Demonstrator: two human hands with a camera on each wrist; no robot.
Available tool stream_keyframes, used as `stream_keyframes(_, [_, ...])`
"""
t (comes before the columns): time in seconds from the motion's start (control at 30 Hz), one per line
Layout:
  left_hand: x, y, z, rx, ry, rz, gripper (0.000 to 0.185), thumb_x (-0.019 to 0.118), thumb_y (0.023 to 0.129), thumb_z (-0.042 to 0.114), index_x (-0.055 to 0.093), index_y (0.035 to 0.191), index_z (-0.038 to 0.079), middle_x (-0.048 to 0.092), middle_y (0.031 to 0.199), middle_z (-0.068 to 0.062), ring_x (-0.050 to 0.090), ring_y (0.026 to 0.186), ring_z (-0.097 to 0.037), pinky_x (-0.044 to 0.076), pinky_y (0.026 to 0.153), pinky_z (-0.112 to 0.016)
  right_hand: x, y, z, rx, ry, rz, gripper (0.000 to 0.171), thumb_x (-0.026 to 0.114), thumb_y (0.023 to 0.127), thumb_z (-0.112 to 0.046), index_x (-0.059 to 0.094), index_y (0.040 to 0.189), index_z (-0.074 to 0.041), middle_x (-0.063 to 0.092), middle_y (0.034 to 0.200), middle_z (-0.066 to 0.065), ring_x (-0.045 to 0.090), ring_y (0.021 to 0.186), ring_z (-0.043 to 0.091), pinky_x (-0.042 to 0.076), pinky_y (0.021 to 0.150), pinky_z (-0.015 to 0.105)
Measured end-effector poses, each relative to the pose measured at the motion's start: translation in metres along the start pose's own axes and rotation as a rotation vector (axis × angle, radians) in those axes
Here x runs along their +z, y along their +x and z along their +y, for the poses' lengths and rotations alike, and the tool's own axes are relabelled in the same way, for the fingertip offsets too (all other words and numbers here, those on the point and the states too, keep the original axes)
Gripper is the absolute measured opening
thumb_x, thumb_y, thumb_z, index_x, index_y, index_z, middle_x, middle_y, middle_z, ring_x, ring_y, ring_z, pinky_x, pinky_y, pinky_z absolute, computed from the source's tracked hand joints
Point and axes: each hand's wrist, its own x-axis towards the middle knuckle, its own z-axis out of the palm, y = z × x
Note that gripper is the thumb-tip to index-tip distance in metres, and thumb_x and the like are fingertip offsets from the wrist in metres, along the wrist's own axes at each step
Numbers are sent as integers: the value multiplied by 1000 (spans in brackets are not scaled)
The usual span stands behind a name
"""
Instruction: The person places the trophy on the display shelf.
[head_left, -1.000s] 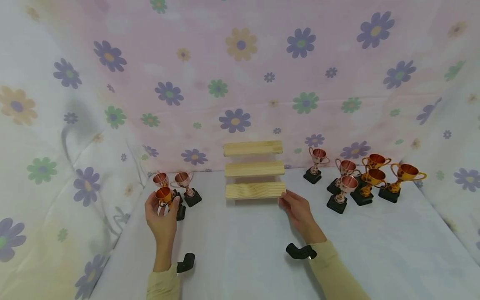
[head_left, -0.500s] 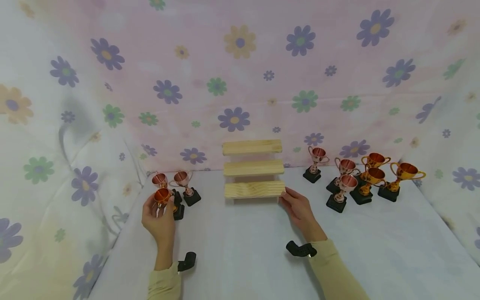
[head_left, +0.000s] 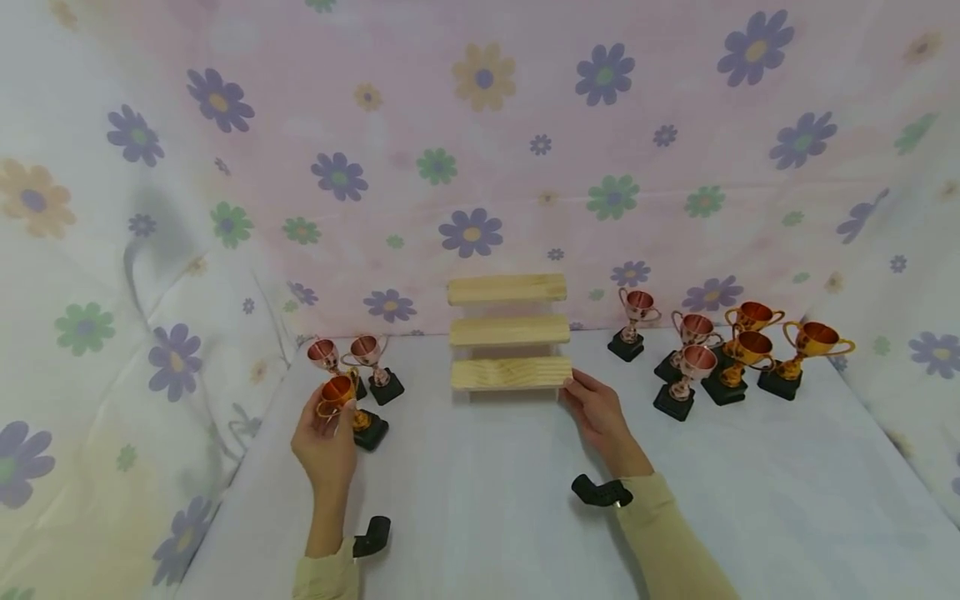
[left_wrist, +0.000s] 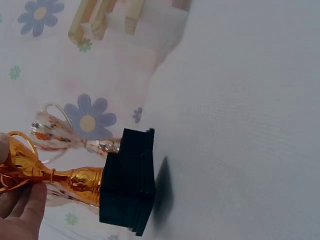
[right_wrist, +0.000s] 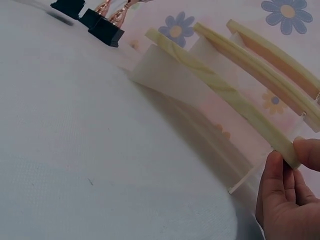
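Observation:
My left hand [head_left: 324, 440] grips the cup of a small gold trophy [head_left: 343, 398] on a black base [left_wrist: 126, 182], tilted toward the table's middle, with the base on or just above the cloth. Two rose-coloured trophies [head_left: 369, 360] stand right behind it. My right hand [head_left: 597, 411] holds the right end of the lowest step of a three-step wooden stand [head_left: 510, 333]; thumb and fingers [right_wrist: 277, 187] pinch the plank's corner [right_wrist: 287, 150].
A group of several rose and gold trophies [head_left: 720, 354] stands at the right back of the white table [head_left: 487, 500]. Flowered cloth [head_left: 480, 150] hangs behind and at both sides. Black wrist camera mounts [head_left: 597, 492] sit at both wrists.
My left hand has drawn the gold trophy a little toward me and to the right, away from the two rose trophies. The right hand stays on the stand's corner.

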Motion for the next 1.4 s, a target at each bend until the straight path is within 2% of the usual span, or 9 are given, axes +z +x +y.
stream_keyframes(0.17, [-4,-14,10,44,-5,-175,48,67,94,-6,53,140,-9,64,124,-30,64,97,5,53,86,-7,0,0,-3,2,-8,-7,51,52,106,-7,38,155,1,43,156,16,50,131,19,48,109,26])
stream_keyframes(0.33, [3,-25,24,83,-8,-355,49,67,94,-5,52,141,-8,63,124,-29,63,103,3,53,91,-9,-1,1,-3,6,-5,-17,52,51,106,-6,36,155,1,41,158,17,48,132,20,50,106,23])
stream_keyframes(0.53, [26,-34,41,68,-63,-518,52,69,92,-8,53,141,-4,60,131,-25,63,109,-1,54,93,-15,0,3,-5,5,-17,-20,53,51,106,-5,34,156,2,40,158,17,48,133,21,47,111,27])
stream_keyframes(0.67, [48,-34,56,98,-106,-603,52,69,93,-5,53,142,-4,61,131,-25,63,112,-8,54,95,-17,2,3,-5,-8,-14,-15,53,51,105,-4,34,155,5,39,159,19,49,133,22,45,113,30])
stream_keyframes(0.93, [108,-13,92,192,-223,-696,53,69,94,-4,50,144,-5,60,134,-24,63,118,-30,55,101,-27,2,2,-5,10,-6,-8,52,51,106,-4,35,155,2,41,158,17,46,137,24,41,117,33])
stream_keyframes(1.2, [168,22,116,249,-300,-716,48,67,95,-4,52,140,-7,58,132,-26,61,121,-37,58,98,-31,0,3,-5,-3,-10,-23,52,51,106,-4,36,154,4,41,156,18,47,133,23,41,117,33])
stream_keyframes(1.4, [206,48,123,249,-322,-745,45,65,97,0,53,141,-6,58,132,-25,60,124,-36,58,98,-33,0,1,-4,-14,-25,-31,52,52,105,-5,36,154,5,42,156,19,49,131,22,47,110,28])
